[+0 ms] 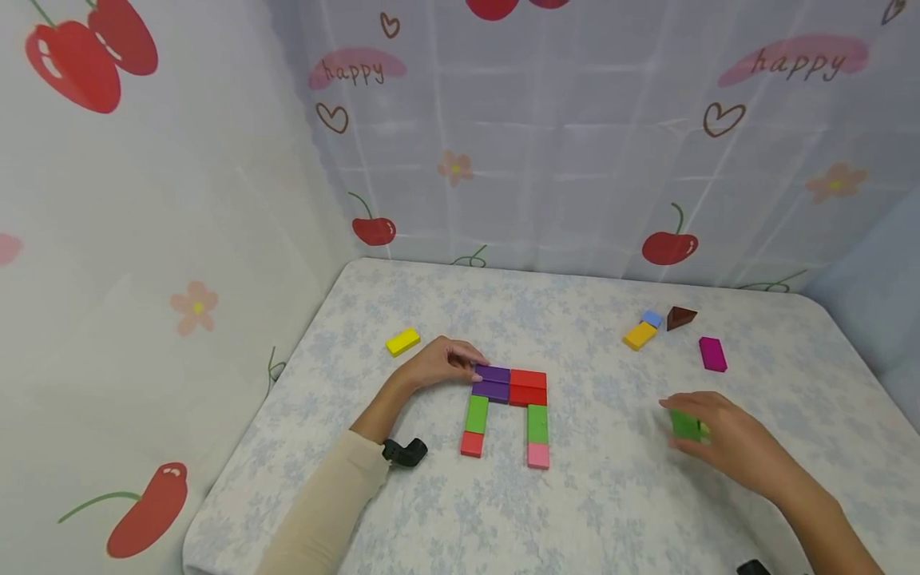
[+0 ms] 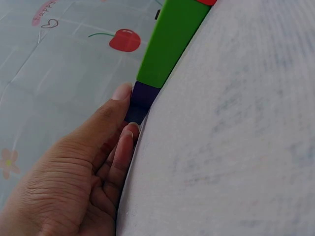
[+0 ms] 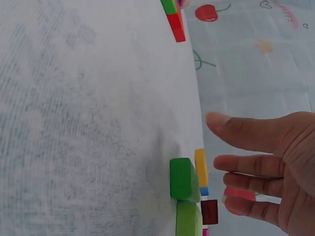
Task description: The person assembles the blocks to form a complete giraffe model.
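Note:
My left hand [image 1: 442, 363] pinches the left end of the purple blocks [image 1: 492, 391] between thumb and fingers; a purple block [image 2: 142, 96] shows at its fingertips in the left wrist view. Two red blocks [image 1: 528, 387] join the purple ones on the right. Below them extend two legs: a green block [image 1: 477, 414] with a small red block [image 1: 471, 445], and another green block [image 1: 537, 424] with a pink block [image 1: 538, 457]. My right hand [image 1: 729, 435] hovers, fingers spread, over a dark green block [image 3: 181, 179] and a light green block [image 3: 188, 219], partly covering them in the head view.
At the back right lie an orange block [image 1: 640, 336], a small blue block [image 1: 652, 319], a brown triangular block [image 1: 680, 318] and a magenta block [image 1: 712, 354]. A yellow block [image 1: 403, 342] lies beyond my left hand. Printed curtains [image 1: 561, 176] border the table.

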Demonstrator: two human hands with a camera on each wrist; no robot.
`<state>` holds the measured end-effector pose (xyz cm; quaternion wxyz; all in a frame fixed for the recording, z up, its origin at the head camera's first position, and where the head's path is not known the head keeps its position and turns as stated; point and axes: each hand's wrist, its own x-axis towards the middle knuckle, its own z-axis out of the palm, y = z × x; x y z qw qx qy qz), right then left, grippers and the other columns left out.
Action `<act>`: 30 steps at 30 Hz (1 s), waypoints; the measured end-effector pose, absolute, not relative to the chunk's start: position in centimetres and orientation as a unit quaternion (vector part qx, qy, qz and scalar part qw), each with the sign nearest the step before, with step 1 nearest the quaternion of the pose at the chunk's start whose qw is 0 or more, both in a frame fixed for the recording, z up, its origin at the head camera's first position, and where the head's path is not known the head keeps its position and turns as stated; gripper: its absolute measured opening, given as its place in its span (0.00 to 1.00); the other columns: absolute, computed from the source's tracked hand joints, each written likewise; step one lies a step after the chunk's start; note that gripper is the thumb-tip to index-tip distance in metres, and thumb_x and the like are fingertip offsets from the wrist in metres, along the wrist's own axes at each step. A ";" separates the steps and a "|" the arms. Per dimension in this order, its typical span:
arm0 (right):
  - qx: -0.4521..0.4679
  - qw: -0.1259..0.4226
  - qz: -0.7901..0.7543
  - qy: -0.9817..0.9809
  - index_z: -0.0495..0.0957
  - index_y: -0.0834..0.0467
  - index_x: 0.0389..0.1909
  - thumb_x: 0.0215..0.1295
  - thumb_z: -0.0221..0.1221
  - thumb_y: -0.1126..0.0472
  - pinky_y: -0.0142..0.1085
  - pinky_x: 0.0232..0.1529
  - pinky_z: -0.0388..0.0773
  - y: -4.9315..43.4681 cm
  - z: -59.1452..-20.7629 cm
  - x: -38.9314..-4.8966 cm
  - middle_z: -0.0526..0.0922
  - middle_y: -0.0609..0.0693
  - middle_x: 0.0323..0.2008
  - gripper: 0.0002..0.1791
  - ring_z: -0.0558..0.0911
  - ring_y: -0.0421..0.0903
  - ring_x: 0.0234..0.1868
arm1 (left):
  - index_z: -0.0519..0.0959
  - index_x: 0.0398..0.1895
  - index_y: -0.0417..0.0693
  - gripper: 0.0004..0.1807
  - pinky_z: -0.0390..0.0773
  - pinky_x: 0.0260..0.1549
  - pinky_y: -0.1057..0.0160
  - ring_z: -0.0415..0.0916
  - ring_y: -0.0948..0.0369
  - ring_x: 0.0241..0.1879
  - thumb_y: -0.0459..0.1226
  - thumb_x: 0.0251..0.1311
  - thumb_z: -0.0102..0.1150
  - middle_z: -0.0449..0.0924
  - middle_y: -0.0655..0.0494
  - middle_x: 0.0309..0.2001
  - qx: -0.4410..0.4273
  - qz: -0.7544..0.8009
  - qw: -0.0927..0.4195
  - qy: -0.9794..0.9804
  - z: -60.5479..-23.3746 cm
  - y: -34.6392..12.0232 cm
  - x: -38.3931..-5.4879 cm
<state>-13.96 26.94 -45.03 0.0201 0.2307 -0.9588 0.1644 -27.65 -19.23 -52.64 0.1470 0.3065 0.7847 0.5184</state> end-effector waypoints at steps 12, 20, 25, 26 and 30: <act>0.211 -0.003 0.106 -0.972 0.82 0.63 0.56 0.46 0.79 0.62 0.58 0.46 0.80 27.9 -46.5 -14.0 0.82 0.63 0.54 0.32 0.76 0.64 0.55 | 0.89 0.49 0.48 0.14 0.81 0.38 0.62 0.81 0.58 0.35 0.34 0.59 0.73 0.86 0.57 0.46 0.317 0.513 0.140 0.785 -52.7 -19.3 -27.7; 0.216 0.004 0.095 -0.972 0.82 0.64 0.56 0.48 0.78 0.63 0.56 0.44 0.81 27.9 -47.1 -14.2 0.80 0.63 0.57 0.31 0.76 0.64 0.56 | 0.88 0.50 0.46 0.15 0.81 0.38 0.63 0.80 0.59 0.35 0.33 0.59 0.73 0.86 0.56 0.46 0.320 0.512 0.140 0.785 -52.8 -19.2 -27.5; 0.216 0.011 0.090 -0.972 0.83 0.63 0.54 0.48 0.78 0.63 0.51 0.36 0.83 27.8 -47.3 -14.5 0.81 0.62 0.57 0.29 0.77 0.62 0.54 | 0.88 0.50 0.46 0.15 0.81 0.38 0.63 0.80 0.59 0.35 0.33 0.59 0.73 0.86 0.56 0.46 0.318 0.511 0.139 0.786 -52.7 -19.2 -27.5; 0.217 0.010 0.088 -0.972 0.84 0.63 0.54 0.48 0.78 0.63 0.49 0.35 0.83 27.8 -47.3 -14.5 0.80 0.61 0.57 0.29 0.77 0.62 0.54 | 0.88 0.50 0.46 0.14 0.81 0.38 0.63 0.80 0.59 0.35 0.33 0.59 0.73 0.86 0.56 0.46 0.317 0.511 0.140 0.786 -52.7 -19.2 -27.5; 0.222 0.012 0.084 -0.971 0.85 0.62 0.50 0.48 0.78 0.62 0.48 0.34 0.82 27.7 -47.3 -14.7 0.80 0.62 0.57 0.25 0.77 0.62 0.54 | 0.89 0.50 0.47 0.15 0.81 0.38 0.63 0.80 0.59 0.36 0.33 0.59 0.73 0.86 0.57 0.46 0.316 0.512 0.140 0.787 -52.7 -19.2 -27.5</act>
